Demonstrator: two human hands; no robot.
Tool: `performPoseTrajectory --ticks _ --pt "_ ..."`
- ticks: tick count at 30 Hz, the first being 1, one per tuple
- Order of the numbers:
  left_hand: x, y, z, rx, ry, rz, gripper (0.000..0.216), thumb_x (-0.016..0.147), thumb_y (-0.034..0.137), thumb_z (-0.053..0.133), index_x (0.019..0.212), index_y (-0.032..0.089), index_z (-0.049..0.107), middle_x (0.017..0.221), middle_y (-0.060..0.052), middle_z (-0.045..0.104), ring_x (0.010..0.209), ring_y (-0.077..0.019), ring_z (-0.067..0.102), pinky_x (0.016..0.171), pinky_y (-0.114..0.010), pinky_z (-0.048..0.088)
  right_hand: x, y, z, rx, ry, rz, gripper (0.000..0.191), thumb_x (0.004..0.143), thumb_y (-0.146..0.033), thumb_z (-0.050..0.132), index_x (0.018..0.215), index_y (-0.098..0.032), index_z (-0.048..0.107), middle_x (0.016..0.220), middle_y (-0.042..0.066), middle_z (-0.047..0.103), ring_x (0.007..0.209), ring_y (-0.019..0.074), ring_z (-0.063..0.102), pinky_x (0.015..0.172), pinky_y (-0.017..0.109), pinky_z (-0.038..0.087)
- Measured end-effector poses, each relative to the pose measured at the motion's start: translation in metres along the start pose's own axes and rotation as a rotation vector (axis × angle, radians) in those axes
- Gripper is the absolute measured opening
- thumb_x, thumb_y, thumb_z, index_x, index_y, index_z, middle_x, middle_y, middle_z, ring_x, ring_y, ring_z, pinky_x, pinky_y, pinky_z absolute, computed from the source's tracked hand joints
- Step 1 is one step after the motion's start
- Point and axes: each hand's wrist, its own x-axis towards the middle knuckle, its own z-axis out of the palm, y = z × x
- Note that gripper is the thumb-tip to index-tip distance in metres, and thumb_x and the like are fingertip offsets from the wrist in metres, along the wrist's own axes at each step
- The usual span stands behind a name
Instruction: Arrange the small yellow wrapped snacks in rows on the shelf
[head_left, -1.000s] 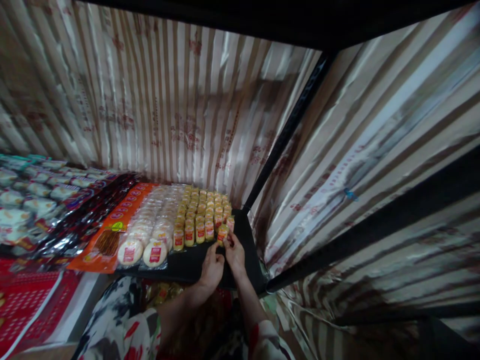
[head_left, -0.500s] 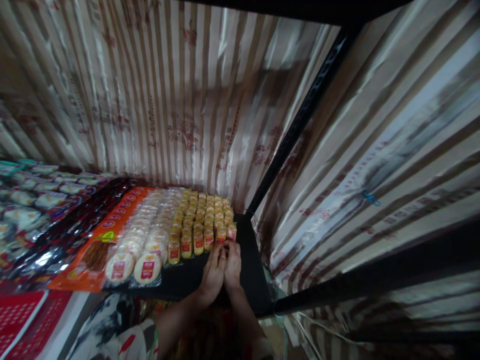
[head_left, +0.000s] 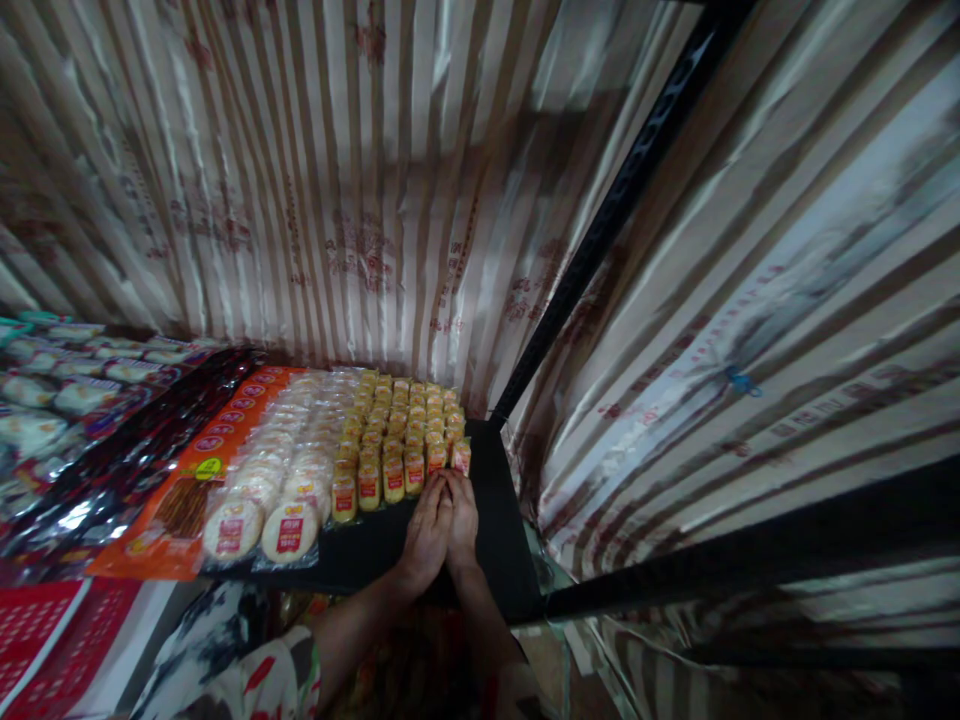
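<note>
My left hand [head_left: 427,532] and my right hand [head_left: 461,520] lie side by side at the front right of the yellow snack packs. The fingers of both are stretched forward, their tips close together against the front of the two rightmost rows. Those rows end in a pack with a red label [head_left: 460,457] and another red-labelled pack [head_left: 436,458] beside it. Several rows of small yellow packs [head_left: 394,475] run back to the wall. No pack shows inside either hand, and the fingertips are partly hidden.
Left of the yellow packs lie clear-wrapped round white crackers [head_left: 291,532], an orange bag [head_left: 196,468], dark shiny packs [head_left: 112,470] and white packs [head_left: 82,398]. A black shelf [head_left: 495,560] carries them. A black post [head_left: 570,300] rises at its corner, and a red basket [head_left: 45,640] sits lower left.
The camera view has shifted slightly, so the shelf goods sit a little higher and further left. My hands stay together at the front of the same rows.
</note>
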Motion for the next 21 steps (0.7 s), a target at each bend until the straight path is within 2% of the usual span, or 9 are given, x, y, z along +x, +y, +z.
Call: performPoseTrajectory --ticks 3,7,12,14,17,19,21 --pt "-0.009 0.006 -0.006 0.069 0.019 0.062 0.039 0.085 0.022 0.036 0.120 0.013 0.051 0.136 -0.011 0.044 0.128 -0.0171 0.036 0.111 -0.036 0.023 -0.002 -0.005 -0.003 -0.023 0.019 -0.003 0.035 0.079 -0.017 0.036 0.104 -0.019 0.061 0.110 0.009 0.053 0.101 0.0176 0.053 0.092 0.033 0.044" --pt "-0.028 0.008 -0.019 0.124 0.026 0.133 0.033 0.084 0.022 0.036 0.109 0.017 0.056 0.125 -0.009 0.052 0.119 -0.0170 0.045 0.106 -0.035 0.032 -0.007 -0.015 -0.004 -0.070 0.096 -0.025 0.032 0.081 -0.019 0.036 0.102 -0.019 0.061 0.110 0.010 0.052 0.103 0.0187 0.051 0.090 0.035 0.044" --pt "-0.054 -0.001 -0.033 0.088 0.017 0.269 0.028 0.080 0.015 0.036 0.099 0.018 0.058 0.102 -0.008 0.060 0.099 -0.0164 0.056 0.089 -0.031 0.045 -0.020 -0.031 -0.017 -0.084 0.164 -0.062 0.028 0.085 -0.025 0.036 0.098 -0.017 0.060 0.101 0.011 0.056 0.097 0.0195 0.053 0.086 0.037 0.045" --pt "-0.066 -0.005 -0.038 0.093 -0.019 0.247 0.029 0.077 0.012 0.036 0.096 0.017 0.058 0.094 -0.008 0.061 0.088 -0.0158 0.059 0.081 -0.030 0.048 -0.030 -0.037 -0.027 -0.076 0.175 -0.022 0.028 0.086 -0.028 0.037 0.099 -0.015 0.059 0.099 0.012 0.057 0.091 0.0191 0.055 0.078 0.034 0.048" --pt "-0.091 -0.012 -0.049 0.140 -0.077 0.131 0.029 0.075 0.010 0.035 0.088 0.018 0.060 0.087 -0.006 0.062 0.082 -0.0154 0.059 0.077 -0.029 0.047 -0.057 -0.045 -0.040 -0.007 0.140 0.060 0.030 0.086 -0.032 0.041 0.105 -0.015 0.056 0.095 0.011 0.060 0.081 0.0165 0.059 0.068 0.028 0.050" --pt "-0.111 -0.020 -0.059 0.168 -0.125 0.075 0.028 0.076 0.012 0.035 0.084 0.018 0.061 0.085 -0.005 0.063 0.083 -0.0157 0.058 0.078 -0.028 0.045 -0.082 -0.050 -0.045 0.036 0.089 0.087 0.029 0.085 -0.033 0.043 0.105 -0.015 0.056 0.087 0.008 0.063 0.073 0.0148 0.060 0.067 0.027 0.050" --pt "-0.129 -0.034 -0.069 0.199 -0.206 0.031 0.027 0.078 0.014 0.035 0.081 0.018 0.062 0.084 -0.005 0.064 0.083 -0.0161 0.058 0.078 -0.028 0.045 -0.109 -0.053 -0.045 0.039 -0.033 0.075 0.026 0.085 -0.033 0.044 0.098 -0.017 0.060 0.081 0.006 0.066 0.071 0.0150 0.061 0.069 0.027 0.050"
